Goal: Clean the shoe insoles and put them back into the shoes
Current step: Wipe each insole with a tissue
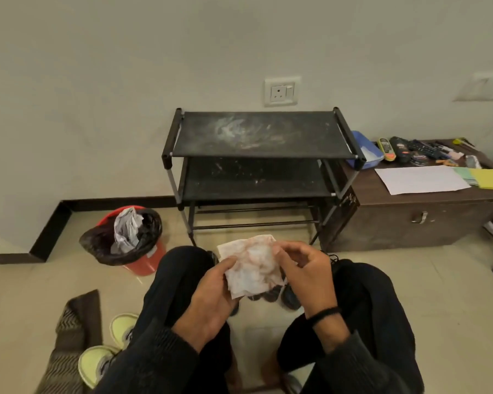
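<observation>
A crumpled white tissue with reddish stains (251, 265) is held between my knees. My left hand (211, 291) grips its lower left edge with fingers and thumb. My right hand (302, 271) pinches its upper right edge. Beneath the tissue, dark shoes (279, 297) lie on the floor, mostly hidden by the tissue and my hands. A pair of shoes with pale yellow-green soles (108, 348) rests at the lower left beside my leg. No insole is plainly visible.
A red bin lined with a black bag (125, 240) stands at the left, holding crumpled paper. A black shoe rack (256, 163) stands against the wall ahead. A brown wooden chest (410, 211) with papers and remotes sits at right. A striped mat (69, 336) lies lower left.
</observation>
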`<state>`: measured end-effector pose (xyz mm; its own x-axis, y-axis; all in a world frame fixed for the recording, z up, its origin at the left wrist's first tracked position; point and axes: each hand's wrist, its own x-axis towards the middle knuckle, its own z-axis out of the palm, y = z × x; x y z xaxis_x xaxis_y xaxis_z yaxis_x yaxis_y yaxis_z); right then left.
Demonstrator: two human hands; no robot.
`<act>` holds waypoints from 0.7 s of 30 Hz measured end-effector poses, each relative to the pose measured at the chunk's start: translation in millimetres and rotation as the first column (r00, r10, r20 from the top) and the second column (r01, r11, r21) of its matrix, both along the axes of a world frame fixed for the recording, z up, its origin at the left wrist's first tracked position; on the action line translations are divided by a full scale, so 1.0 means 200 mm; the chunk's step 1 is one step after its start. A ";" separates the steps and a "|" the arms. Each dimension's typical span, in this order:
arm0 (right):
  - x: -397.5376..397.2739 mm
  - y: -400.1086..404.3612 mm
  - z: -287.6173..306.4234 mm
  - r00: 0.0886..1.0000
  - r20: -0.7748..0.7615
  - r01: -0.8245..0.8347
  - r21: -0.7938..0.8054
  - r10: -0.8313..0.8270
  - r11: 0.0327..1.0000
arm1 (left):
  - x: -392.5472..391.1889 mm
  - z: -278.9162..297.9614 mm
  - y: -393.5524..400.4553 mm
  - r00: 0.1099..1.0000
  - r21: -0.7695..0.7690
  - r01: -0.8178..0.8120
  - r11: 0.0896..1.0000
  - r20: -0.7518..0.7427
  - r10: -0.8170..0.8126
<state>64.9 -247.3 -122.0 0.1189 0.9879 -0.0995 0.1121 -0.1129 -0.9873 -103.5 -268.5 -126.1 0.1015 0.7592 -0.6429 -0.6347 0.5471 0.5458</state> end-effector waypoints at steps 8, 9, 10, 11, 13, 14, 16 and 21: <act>-0.03 0.04 -0.16 0.957 -0.259 -0.229 -0.404 0.129 0.886 | -0.02 -0.08 0.04 0.999 0.039 0.001 0.999 -0.034 0.000; -0.04 0.05 -0.16 0.966 -0.239 -0.195 -0.397 0.104 0.897 | -0.03 -0.09 0.04 0.999 0.038 -0.007 0.999 -0.046 0.009; -0.04 0.06 -0.17 0.964 -0.260 -0.161 -0.396 0.057 0.904 | -0.04 -0.10 0.05 0.998 0.036 -0.014 0.999 -0.058 0.016; -0.03 0.07 -0.17 0.952 -0.307 -0.133 -0.402 0.004 0.906 | -0.04 -0.11 0.06 0.997 0.031 -0.017 0.999 -0.070 0.019; -0.01 0.08 -0.17 0.914 -0.401 -0.128 -0.416 -0.055 0.901 | -0.05 -0.14 0.09 0.996 0.006 -0.042 0.999 -0.078 0.042; -0.01 0.08 -0.17 0.903 -0.423 -0.127 -0.418 -0.069 0.900 | -0.06 -0.14 0.10 0.995 -0.007 -0.061 0.998 -0.085 0.060; 0.01 0.09 -0.18 0.897 -0.428 -0.092 -0.421 -0.109 0.902 | -0.07 -0.15 0.13 0.990 -0.008 -0.070 0.998 -0.127 0.068; 0.04 0.13 -0.22 0.968 -0.041 0.231 -0.251 -0.249 0.940 | -0.08 -0.19 0.15 0.856 0.072 0.106 0.992 -0.514 -0.054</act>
